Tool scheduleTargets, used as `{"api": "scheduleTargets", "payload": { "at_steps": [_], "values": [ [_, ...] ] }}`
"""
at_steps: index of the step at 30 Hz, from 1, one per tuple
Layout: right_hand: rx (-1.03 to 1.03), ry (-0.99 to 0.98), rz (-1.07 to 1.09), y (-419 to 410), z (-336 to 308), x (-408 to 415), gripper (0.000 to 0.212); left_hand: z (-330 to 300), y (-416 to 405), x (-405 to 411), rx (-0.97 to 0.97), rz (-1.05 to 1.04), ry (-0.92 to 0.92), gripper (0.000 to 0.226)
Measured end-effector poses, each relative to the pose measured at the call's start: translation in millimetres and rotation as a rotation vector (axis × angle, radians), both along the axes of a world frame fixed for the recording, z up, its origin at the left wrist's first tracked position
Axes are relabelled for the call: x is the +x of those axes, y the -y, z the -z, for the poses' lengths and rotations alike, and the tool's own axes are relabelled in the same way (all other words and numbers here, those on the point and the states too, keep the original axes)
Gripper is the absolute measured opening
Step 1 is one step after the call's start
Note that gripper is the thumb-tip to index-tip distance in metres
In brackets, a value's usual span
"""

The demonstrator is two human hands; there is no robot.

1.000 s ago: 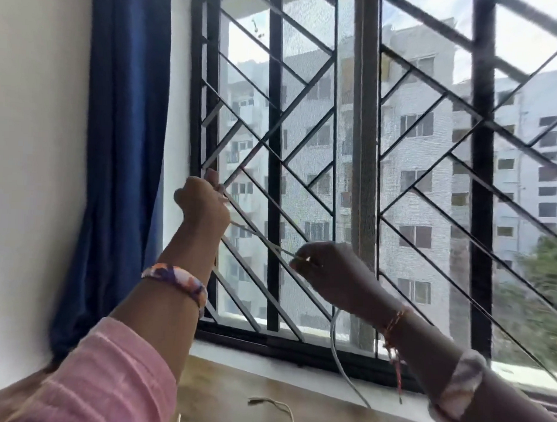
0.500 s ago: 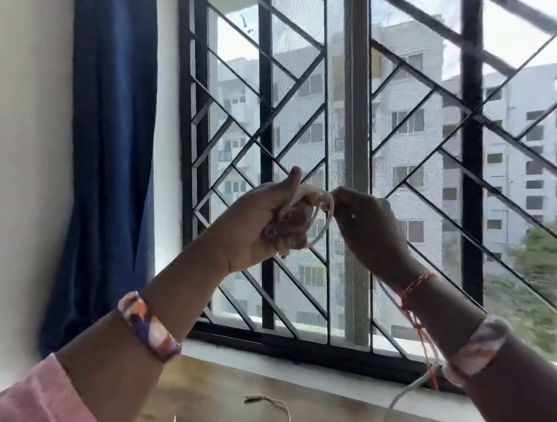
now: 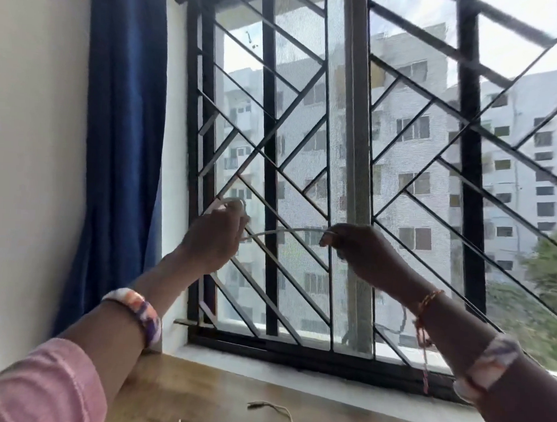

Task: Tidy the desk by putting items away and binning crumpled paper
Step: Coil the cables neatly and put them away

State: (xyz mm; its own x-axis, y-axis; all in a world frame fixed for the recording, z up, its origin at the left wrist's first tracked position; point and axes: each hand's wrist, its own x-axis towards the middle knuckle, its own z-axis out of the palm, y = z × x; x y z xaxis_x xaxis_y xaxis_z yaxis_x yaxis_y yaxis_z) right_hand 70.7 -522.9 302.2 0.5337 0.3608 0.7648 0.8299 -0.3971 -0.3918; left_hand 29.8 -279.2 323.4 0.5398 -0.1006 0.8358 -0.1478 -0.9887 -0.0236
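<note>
A thin white cable (image 3: 286, 232) stretches between both raised hands in front of the window. My left hand (image 3: 214, 237) is closed around coiled loops of it, one loop sticking out above the fist. My right hand (image 3: 361, 250) pinches the cable farther along, and the slack hangs down behind my right wrist. Both hands are held well above the wooden desk (image 3: 201, 394). The cable's plug end (image 3: 256, 405) lies on the desk near the bottom edge. No crumpled paper shows.
A black window grille (image 3: 270, 147) with mesh stands right behind the hands. A blue curtain (image 3: 125, 142) hangs at the left beside the white wall. The pale sill (image 3: 296, 378) runs along the desk's far edge.
The hands were together a moment ago with a loop forming on the left fist. Now the right hand has moved out to the right, drawing a length of cable taut between them.
</note>
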Motion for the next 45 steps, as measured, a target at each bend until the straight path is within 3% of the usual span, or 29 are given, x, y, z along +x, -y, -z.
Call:
{"api": "scheduleTargets", "payload": {
  "at_steps": [2,5,7,9,12,14,16,18,21,24,27,29,30,33,35,37,39,42,43,45],
  "values": [
    [0.031,0.121,0.102,5,-10,7,0.016,8,12,-7,-0.107,0.150,-0.302,0.025],
    [0.062,0.292,0.247,13,-20,14,0.018,3,32,-24,-0.498,0.556,-0.722,0.043],
    [0.043,0.339,0.328,16,-22,14,0.020,-6,46,-40,-0.655,0.826,-0.851,0.052],
    [-0.022,0.357,0.435,15,-21,10,0.023,-13,61,-55,-0.751,1.126,-0.875,0.044],
    [-0.044,0.395,0.422,2,-13,1,0.031,-22,77,-65,-0.945,1.548,-0.775,0.032],
    [-0.036,0.400,0.345,-7,-6,-3,0.030,-30,82,-66,-1.133,1.714,-0.611,0.032],
    [-0.102,0.353,0.265,-12,2,-4,0.028,-39,83,-60,-1.422,1.710,-0.345,0.032],
    [-0.211,0.226,0.134,-15,10,-8,0.025,-47,78,-48,-1.668,1.515,0.035,0.036],
    [-0.265,0.151,0.025,-18,18,-18,0.022,-43,63,-25,-1.538,0.975,0.421,0.034],
    [-0.262,0.286,0.063,-16,16,-24,0.021,-17,37,0,-0.905,0.442,0.663,0.020],
    [-0.196,0.418,0.180,-7,5,-22,0.031,17,18,7,-0.218,0.135,0.467,0.025],
    [-0.176,0.543,0.280,0,-4,-20,0.032,34,20,1,0.001,0.134,0.215,0.019],
    [-0.176,0.605,0.330,3,-7,-18,0.029,39,25,-4,-0.052,0.235,0.003,0.021],
    [-0.192,0.647,0.436,9,-12,-16,0.026,38,46,-26,-0.529,0.725,-0.716,0.035],
    [-0.148,0.595,0.439,9,-9,-12,0.028,31,59,-43,-0.821,1.079,-0.874,0.044],
    [-0.095,0.485,0.366,4,-2,-14,0.036,20,72,-60,-1.039,1.325,-0.804,0.044],
    [-0.094,0.368,0.208,-6,8,-16,0.042,10,82,-63,-1.171,1.434,-0.569,0.033],
    [-0.219,0.122,0.025,-25,19,-36,0.022,-1,88,-47,-1.331,1.462,-0.203,0.033],
    [-0.297,0.041,-0.003,-29,21,-44,0.022,-3,86,-39,-1.250,1.353,-0.059,0.034],
    [-0.453,0.001,0.010,-33,23,-62,0.026,-2,72,-21,-0.808,0.897,0.267,0.029]
  ]
}}
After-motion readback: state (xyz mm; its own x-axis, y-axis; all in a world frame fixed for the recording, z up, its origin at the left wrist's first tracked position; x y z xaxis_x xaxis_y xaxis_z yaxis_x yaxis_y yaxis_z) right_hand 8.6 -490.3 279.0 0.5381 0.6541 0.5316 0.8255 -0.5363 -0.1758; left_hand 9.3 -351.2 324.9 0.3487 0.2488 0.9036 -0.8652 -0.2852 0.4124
